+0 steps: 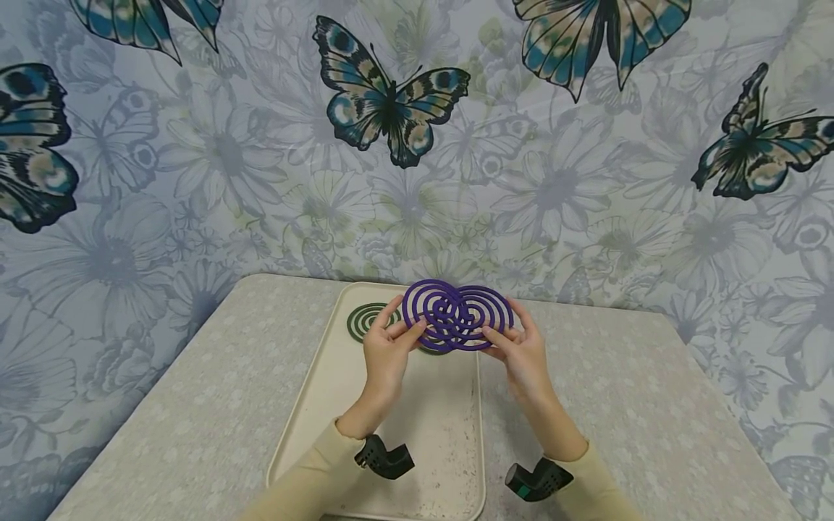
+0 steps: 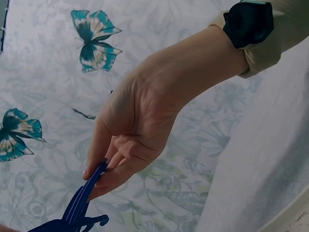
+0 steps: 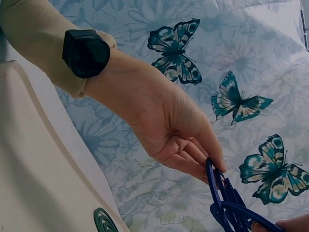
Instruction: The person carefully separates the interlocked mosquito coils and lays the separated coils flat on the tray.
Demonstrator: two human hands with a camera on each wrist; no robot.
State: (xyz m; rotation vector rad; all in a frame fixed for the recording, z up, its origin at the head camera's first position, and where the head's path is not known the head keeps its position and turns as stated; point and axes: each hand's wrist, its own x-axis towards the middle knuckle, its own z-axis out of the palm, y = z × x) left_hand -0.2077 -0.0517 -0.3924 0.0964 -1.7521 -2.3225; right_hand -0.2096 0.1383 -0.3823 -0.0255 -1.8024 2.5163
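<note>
Above the far end of the tray (image 1: 449, 441), I hold a pair of purple spiral coils (image 1: 456, 316), interlocked and partly pulled sideways so that two overlapping rings of spirals show, clear of the tray surface. My left hand (image 1: 386, 346) grips the left edge of the purple coils, with fingers curled round the outer turn and the thumb on the near side. My right hand (image 1: 521, 353) grips the right edge in the same way, fingers bent over the outer turn.

Left wrist view: the opposite hand pinches the thin blue-purple edge of the coils (image 2: 79, 205) between thumb and curled fingers; the coils are seen edge-on and run out of the bottom of the frame.

Right wrist view: the other hand closes its fingertips on the outer turn of the coils (image 3: 227, 203), and a fingertip of the facing hand shows at the lower right corner.

Behind my left hand, a dark green coil (image 1: 365, 318) lies flat on the tray near its far left corner; a second dark piece shows under the purple coils, but I cannot tell its shape. The tray rests on a pale patterned tablecloth (image 1: 195, 405). A black wrist-worn camera (image 1: 384, 457) sits at each cream sleeve (image 1: 306, 481). A butterfly-printed backdrop (image 1: 391, 101) hangs behind the table.
</note>
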